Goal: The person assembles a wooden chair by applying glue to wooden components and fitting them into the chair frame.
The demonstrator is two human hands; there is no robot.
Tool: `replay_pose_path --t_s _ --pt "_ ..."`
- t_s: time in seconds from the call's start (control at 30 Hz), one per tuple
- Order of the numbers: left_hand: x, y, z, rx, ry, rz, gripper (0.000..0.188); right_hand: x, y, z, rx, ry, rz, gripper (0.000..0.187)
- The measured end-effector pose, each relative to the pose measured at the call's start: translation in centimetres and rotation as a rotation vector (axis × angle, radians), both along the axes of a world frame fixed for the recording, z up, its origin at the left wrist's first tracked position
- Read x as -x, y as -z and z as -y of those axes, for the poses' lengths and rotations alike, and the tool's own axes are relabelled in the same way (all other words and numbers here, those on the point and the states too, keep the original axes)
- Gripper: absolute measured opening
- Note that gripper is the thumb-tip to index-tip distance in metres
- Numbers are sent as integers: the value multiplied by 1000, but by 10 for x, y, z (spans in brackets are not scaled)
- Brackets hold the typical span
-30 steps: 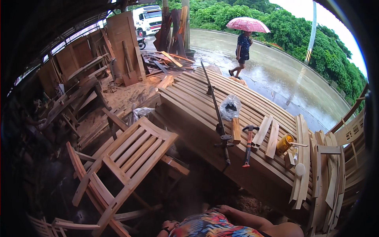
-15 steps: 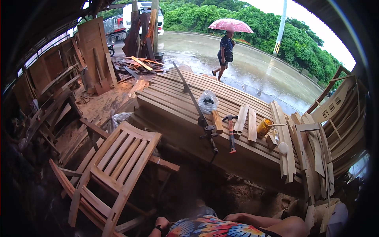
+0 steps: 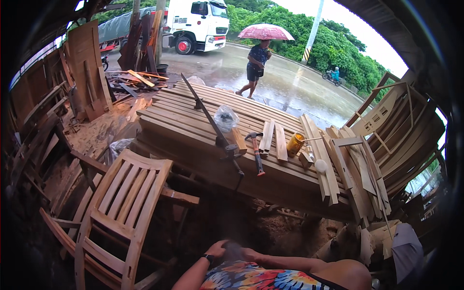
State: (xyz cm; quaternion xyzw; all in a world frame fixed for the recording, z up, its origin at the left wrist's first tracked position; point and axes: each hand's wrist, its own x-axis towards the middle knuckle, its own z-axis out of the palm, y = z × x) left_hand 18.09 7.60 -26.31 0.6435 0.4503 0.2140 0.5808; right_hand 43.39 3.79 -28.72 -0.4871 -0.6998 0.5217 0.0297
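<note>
At the lower middle, my left hand, with a dark watch on its wrist, is curled in front of my body. My right hand comes in from the other side, close to it. Between them lies a dark, blurred patch, so whatever they hold, if anything, cannot be made out. The right fingers are hidden there. Left of my hands stands a wooden chair with a slatted back. Ahead, on stacked boards, lie a long bar clamp, a hammer and a yellow can.
A plastic bag, a wood block and short slats also lie on the boards. Loose planks stand at the right near a folded grey umbrella. Beyond, a person walks under a pink umbrella; a white truck is on the road.
My hands have come up and together in front of my body. The view has swung right. The truck shows more fully, a motorcycle rider has appeared, and the walking person has moved along.
</note>
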Motion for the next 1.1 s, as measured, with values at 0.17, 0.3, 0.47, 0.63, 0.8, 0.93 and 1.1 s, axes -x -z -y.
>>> replay_pose_path --t_s 0.17,0.3,0.47,0.63,0.8,0.93,1.1 --pt "-34 11 13 620 16 262 59 -8 -10 10 -411 -105 -127 28" --pt "-43 77 2 431 134 625 75 -15 -28 14 -387 -139 -49 27" --pt "-60 48 -10 411 567 299 64 -10 -65 23 -527 -211 -22 31" --pt "-49 14 -9 287 426 89 48 1 -114 24 -641 -167 14 31" --pt "-31 4 -16 -134 72 9 51 1 -89 24 -627 17 -97 30" --pt "-14 -17 -17 -126 68 -197 49 -1 -102 21 -465 2 -27 23" --pt "15 15 -14 19 214 -246 44 20 -138 -2 -498 -454 338 28"
